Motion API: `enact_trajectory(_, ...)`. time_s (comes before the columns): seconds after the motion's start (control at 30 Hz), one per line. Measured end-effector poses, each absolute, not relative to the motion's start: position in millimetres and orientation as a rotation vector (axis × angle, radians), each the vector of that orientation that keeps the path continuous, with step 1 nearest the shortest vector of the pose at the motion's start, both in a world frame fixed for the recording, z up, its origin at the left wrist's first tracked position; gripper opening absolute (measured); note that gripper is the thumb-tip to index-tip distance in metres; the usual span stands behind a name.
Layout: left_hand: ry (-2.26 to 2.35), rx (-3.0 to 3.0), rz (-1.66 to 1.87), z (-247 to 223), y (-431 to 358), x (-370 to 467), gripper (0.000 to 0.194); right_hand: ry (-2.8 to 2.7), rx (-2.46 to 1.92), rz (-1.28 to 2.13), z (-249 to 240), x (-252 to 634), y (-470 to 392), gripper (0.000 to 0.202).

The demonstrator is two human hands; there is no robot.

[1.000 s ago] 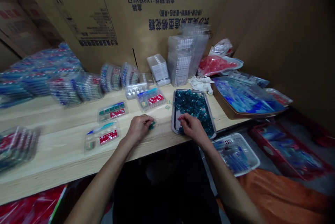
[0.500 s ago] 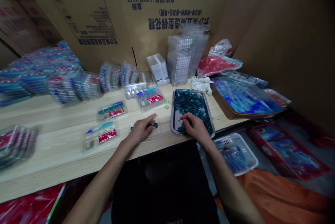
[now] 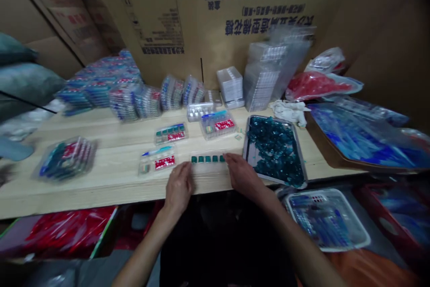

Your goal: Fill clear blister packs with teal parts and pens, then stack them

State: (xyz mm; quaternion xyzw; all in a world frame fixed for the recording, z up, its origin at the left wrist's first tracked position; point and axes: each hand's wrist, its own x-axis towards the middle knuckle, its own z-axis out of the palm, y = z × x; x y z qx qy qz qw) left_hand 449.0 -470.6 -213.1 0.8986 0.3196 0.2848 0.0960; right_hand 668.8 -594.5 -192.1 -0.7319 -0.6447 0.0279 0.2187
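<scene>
A clear plastic tray [image 3: 208, 167] with a row of several dark green pieces [image 3: 208, 159] lies on the table between my hands. My left hand [image 3: 180, 184] is closed at the tray's left end, fingers gripping its edge. At the right end, my right hand [image 3: 240, 173] is closed, its fingertips against the tray beside the last green piece. Just right of it stands a metal tray [image 3: 247, 143] of loose dark green pieces [image 3: 275, 146]. Filled clear packs [image 3: 164, 161] with red cards and blue sticks lie to the left and behind.
Stacked packs [image 3: 124, 101] line the back left, and another stack [image 3: 69, 157] sits at the left. Empty clear trays [image 3: 262, 74] stand behind. A cardboard box [image 3: 322, 143] of blue packets is at right, a white basket [image 3: 363, 233] below the table edge.
My right hand has left the metal tray and come to the clear tray's right end. My left hand has shifted to its left end, uncovering the green row. The view has turned left.
</scene>
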Motion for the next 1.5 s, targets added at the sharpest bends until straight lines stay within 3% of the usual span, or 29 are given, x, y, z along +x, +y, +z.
enact_trajectory(0.2,0.853,2.741,0.694,-219,-511,426,0.033,-1.937,-2.103,-0.078,-199,642,-597,0.050)
enact_trajectory(0.37,0.766,2.693,0.744,-203,-528,403,0.028,-2.190,-1.926,-0.144,-206,613,-623,0.060)
enact_trajectory(0.57,1.347,2.456,1.086,-182,-418,351,0.032,-2.182,-1.944,-0.332,-218,600,-632,0.041)
enact_trajectory(0.63,1.420,2.362,1.007,-181,-372,336,0.036,-2.179,-1.876,-0.339,-210,606,-629,0.041)
enact_trajectory(0.77,1.226,2.226,0.675,-185,-329,327,0.039,-1.999,-1.847,-0.140,-182,627,-608,0.036)
enact_trajectory(0.93,1.229,2.310,0.623,-191,-370,351,0.038,-1.395,-1.724,0.417,-155,636,-567,0.021)
enact_trajectory(1.1,1.434,2.304,0.569,-189,-432,376,0.027,-0.737,-1.397,1.000,-160,598,-534,0.059)
enact_trajectory(1.3,1.498,2.193,0.479,-186,-455,394,0.015,-0.491,-1.259,1.081,-176,560,-528,0.107)
enact_trajectory(1.37,1.446,2.191,0.487,-184,-456,395,0.015,-0.514,-1.274,1.071,-176,559,-529,0.112)
enact_trajectory(1.5,1.380,2.128,0.567,-181,-457,395,0.035,-0.674,-1.345,1.057,-180,563,-523,0.107)
